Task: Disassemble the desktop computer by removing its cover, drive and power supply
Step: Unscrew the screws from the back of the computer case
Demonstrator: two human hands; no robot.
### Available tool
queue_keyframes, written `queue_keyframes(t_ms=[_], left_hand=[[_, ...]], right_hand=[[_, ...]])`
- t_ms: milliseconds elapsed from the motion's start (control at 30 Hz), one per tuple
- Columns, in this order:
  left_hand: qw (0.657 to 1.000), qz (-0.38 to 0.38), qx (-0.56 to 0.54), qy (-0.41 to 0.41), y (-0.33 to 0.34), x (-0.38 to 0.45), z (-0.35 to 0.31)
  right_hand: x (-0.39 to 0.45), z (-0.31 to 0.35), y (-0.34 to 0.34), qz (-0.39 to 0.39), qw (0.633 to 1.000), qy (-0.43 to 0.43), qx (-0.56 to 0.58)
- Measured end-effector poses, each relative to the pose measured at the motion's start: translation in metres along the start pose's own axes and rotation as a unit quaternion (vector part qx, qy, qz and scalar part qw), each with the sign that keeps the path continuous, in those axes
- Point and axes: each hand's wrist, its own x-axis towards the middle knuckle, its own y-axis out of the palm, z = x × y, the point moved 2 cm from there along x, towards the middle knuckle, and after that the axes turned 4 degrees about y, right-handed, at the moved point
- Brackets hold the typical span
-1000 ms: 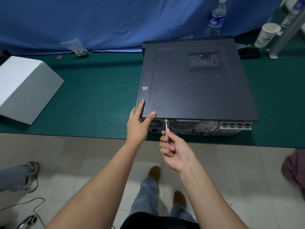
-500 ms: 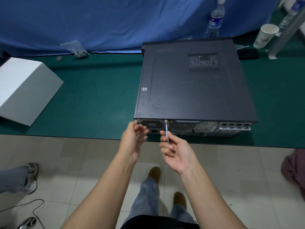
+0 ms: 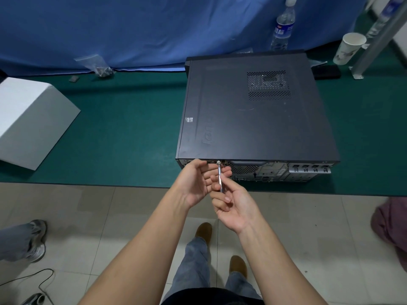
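Black desktop computer (image 3: 253,115), cover on; right grip (image 3: 233,201) clamps screwdriver (image 3: 219,179), left grip (image 3: 196,183) apart.

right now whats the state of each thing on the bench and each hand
computer case: lying flat, cover on
screwdriver: tip at rear-panel screw
right hand: grips screwdriver
left hand: open, cupped beside the shaft
water bottle: upright, capped
paper cup: upright
white box: closed
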Motion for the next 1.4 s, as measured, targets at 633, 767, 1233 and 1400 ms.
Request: queue_keyframes(t_ms=[633, 767, 1233, 1400], left_hand=[[0.999, -0.006, -0.046, -0.010, 0.0030, -0.0005, 0.0002], [0.999, -0.007, -0.049, -0.012, 0.0035, 0.0000, 0.0007], [0.999, -0.008, -0.035, -0.003, 0.0032, 0.0015, 0.0018], [0.999, -0.010, -0.043, -0.005, 0.0033, 0.0007, 0.0028]], right_hand=[[-0.0008, 0.0025, -0.0012, -0.015, 1.000, 0.005, -0.008], [-0.0005, 0.0033, -0.0010, -0.024, 1.000, 0.005, -0.008], [-0.0006, 0.0068, -0.0053, -0.014, 0.999, 0.022, -0.020], [0.0001, 0.0062, -0.0032, -0.012, 1.000, 0.019, -0.013]])
